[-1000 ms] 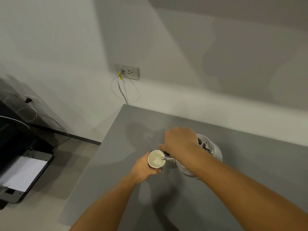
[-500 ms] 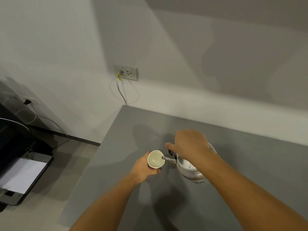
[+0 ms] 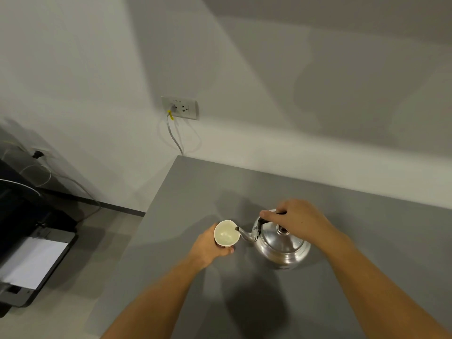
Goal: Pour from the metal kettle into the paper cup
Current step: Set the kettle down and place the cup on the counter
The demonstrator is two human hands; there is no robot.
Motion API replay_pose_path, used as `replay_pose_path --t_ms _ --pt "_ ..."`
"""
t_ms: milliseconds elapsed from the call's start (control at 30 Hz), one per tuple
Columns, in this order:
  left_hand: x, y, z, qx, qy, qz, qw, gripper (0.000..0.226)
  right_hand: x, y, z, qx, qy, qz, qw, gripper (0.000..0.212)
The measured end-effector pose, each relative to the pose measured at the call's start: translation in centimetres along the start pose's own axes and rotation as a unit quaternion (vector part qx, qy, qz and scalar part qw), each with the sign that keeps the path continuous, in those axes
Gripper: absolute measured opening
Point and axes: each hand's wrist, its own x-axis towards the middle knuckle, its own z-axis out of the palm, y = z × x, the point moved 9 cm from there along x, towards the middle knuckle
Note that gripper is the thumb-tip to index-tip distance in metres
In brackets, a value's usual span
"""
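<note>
A shiny metal kettle [image 3: 281,245] with a lid knob stands nearly upright over the grey table [image 3: 367,241]. My right hand [image 3: 297,220] grips its black top handle. Its thin spout points left, the tip just at the right rim of the white paper cup [image 3: 226,233]. My left hand [image 3: 210,245] wraps around the cup from the left and below. The cup's inside looks pale; I cannot tell how much liquid it holds. No stream shows at the spout.
The table's left edge runs close to the cup, with floor beyond. A black printer [image 3: 31,260] with white paper sits on the floor at the left. A wall socket [image 3: 179,107] with a hanging cable is behind the table's far corner.
The kettle has tipped back from a steep pouring tilt to nearly upright and moved right. My right hand rose with the handle. The cup and my left hand stayed put.
</note>
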Motion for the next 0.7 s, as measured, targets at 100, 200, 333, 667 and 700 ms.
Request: replay_pose_path --t_ms 100,200,333,667,700 --pt "-0.1 0.0 0.1 -0.007 -0.006 -0.006 1.000 0.070 -0.2 0.9 0.3 0.022 -0.001 -0.006 1.000 0.052" --pt "-0.2 0.3 0.0 -0.002 -0.003 -0.002 1.000 0.069 -0.4 1.9 0.6 0.040 0.008 -0.001 0.999 0.056" --pt "-0.5 0.6 -0.1 0.014 -0.006 -0.002 1.000 0.069 -1.2 2.9 0.6 0.047 0.021 0.010 0.999 0.061" --pt "-2.0 0.6 -2.1 0.168 0.021 -0.034 0.985 0.053 -3.9 4.7 -0.6 0.096 0.041 0.033 0.994 0.062" --pt "-1.9 0.7 -2.4 0.176 0.024 -0.035 0.984 0.049 -3.9 4.8 -0.7 0.097 0.041 0.033 0.994 0.064"
